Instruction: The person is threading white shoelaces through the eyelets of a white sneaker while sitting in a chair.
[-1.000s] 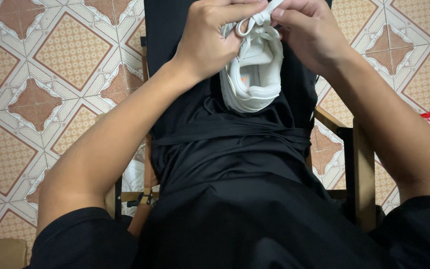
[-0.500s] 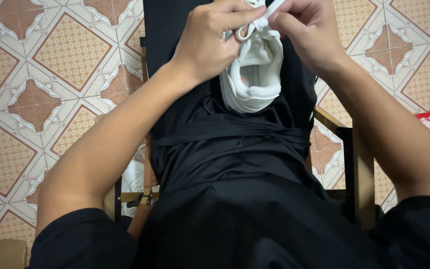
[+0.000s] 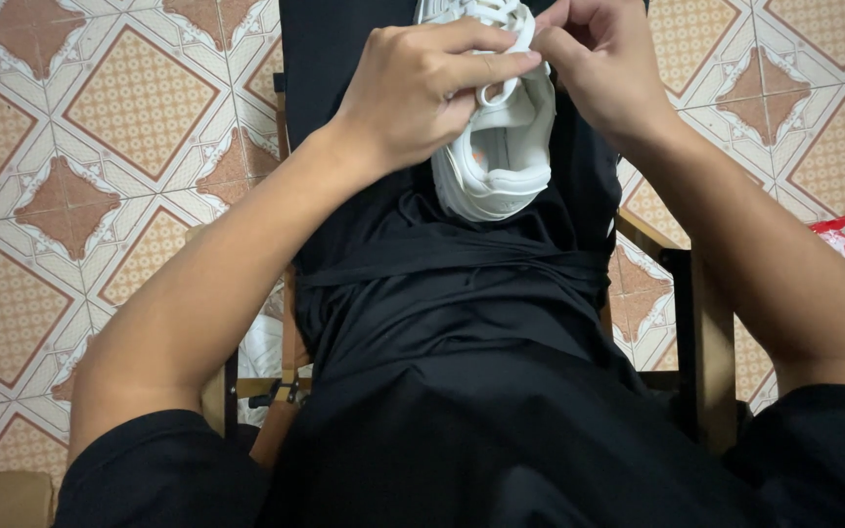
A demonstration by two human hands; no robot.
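Patterned tile floor (image 3: pixel 100 147); white sneaker (image 3: pixel 501 156) on lap; left hand (image 3: pixel 422 88), right hand (image 3: pixel 603 59) pinching lace (image 3: pixel 515 24).

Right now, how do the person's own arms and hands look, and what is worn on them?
Both forearms are bare. Short black sleeves end above the elbows. The left hand and right hand wear no gloves; no rings, watch or bracelet are visible.

White shoe (image 3: pixel 501 147), black clothes (image 3: pixel 462 323), orange/cream patterned floor tiles (image 3: pixel 80 147).
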